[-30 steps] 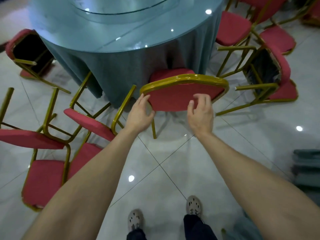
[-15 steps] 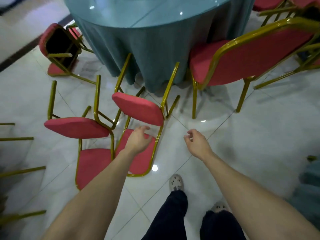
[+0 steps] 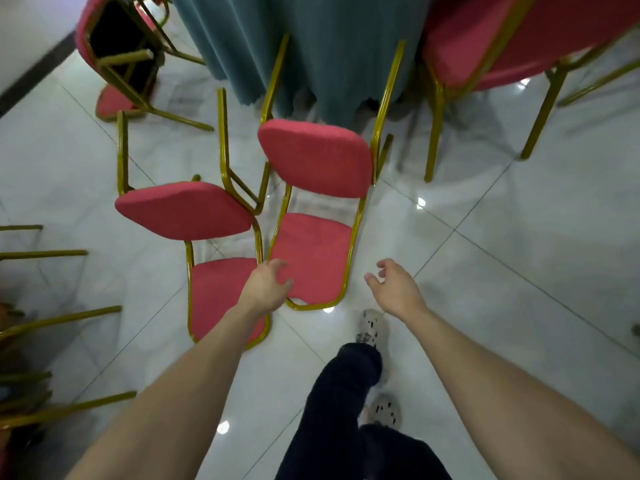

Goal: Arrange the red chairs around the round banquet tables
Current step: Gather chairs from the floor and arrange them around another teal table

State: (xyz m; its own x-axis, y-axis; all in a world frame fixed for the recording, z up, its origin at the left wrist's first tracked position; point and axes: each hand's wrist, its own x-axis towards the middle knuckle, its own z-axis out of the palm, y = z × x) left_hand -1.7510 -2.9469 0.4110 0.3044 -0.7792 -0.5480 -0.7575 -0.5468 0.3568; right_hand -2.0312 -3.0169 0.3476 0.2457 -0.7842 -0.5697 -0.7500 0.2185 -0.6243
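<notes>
Two red chairs with gold frames lie tipped on the tiled floor in front of me, their backrests flat down. My left hand (image 3: 266, 287) hovers with spread fingers over the backrest of the nearer tipped chair (image 3: 313, 157), at its left edge; contact is unclear. My right hand (image 3: 393, 289) is open just right of that backrest, holding nothing. The second tipped chair (image 3: 183, 209) lies to its left. An upright red chair (image 3: 485, 39) stands at the teal-draped round table (image 3: 329, 39) at top right.
Another overturned chair (image 3: 117, 46) lies at top left by the tablecloth. Gold chair legs (image 3: 41, 254) stick in from the left edge. My shoes (image 3: 370, 325) are on the white tiles below my hands. Bare floor stretches to the right.
I let go of the upright chair at the table and turned left. My view and both open hands dropped closer to the tipped chairs, and I stepped forward.
</notes>
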